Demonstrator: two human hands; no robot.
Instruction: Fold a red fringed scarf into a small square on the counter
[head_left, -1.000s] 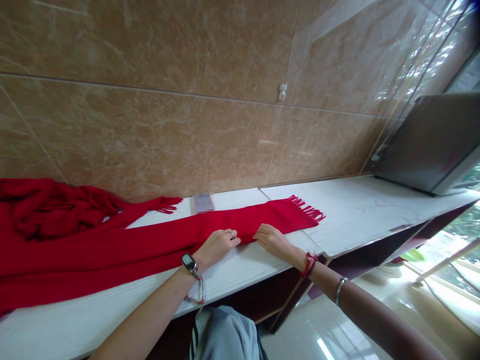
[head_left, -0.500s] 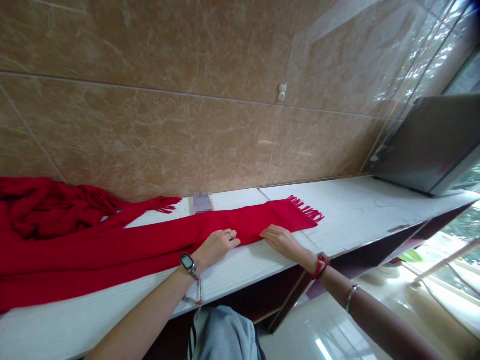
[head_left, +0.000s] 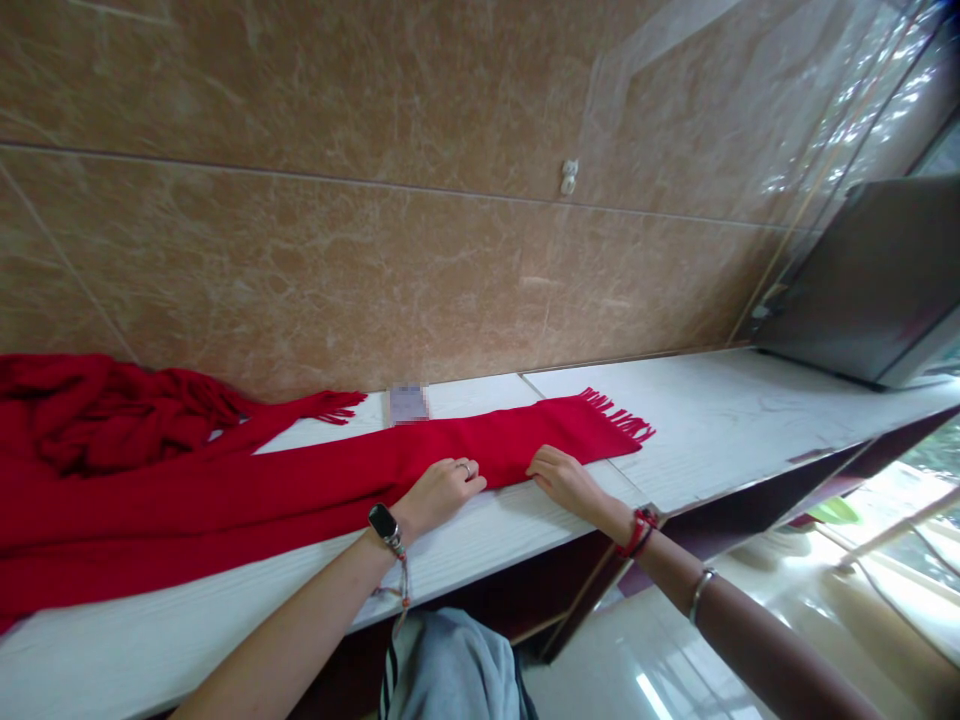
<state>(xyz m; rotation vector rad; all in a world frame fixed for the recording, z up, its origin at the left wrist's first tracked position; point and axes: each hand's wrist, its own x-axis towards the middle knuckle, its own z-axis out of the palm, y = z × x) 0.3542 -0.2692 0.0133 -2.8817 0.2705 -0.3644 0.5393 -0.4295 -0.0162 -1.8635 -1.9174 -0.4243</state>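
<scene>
A long red scarf [head_left: 510, 437] lies folded lengthwise on a white counter [head_left: 675, 420], its fringed end to the right. My left hand [head_left: 444, 492], with a ring and a wrist band, is closed on the near edge of the cloth. A short way to the right, my right hand [head_left: 566, 482] pinches the same edge, close to the fringe. Both sets of fingertips are partly hidden by the hands. Toward the left the scarf spreads wider, beside a crumpled red heap of cloth [head_left: 112, 410] that has another fringed end.
A small blurred card-like item [head_left: 408, 404] lies behind the scarf. A brown marbled tile wall [head_left: 337, 280] rises along the counter's back, with a little white figure [head_left: 569, 177] on it. A large grey box-shaped object [head_left: 877, 280] stands at the right end.
Both hands stay at the scarf's near edge; the right hand's fingers are curled in more. The view has shifted slightly, and the scarf lies nearly the same.
</scene>
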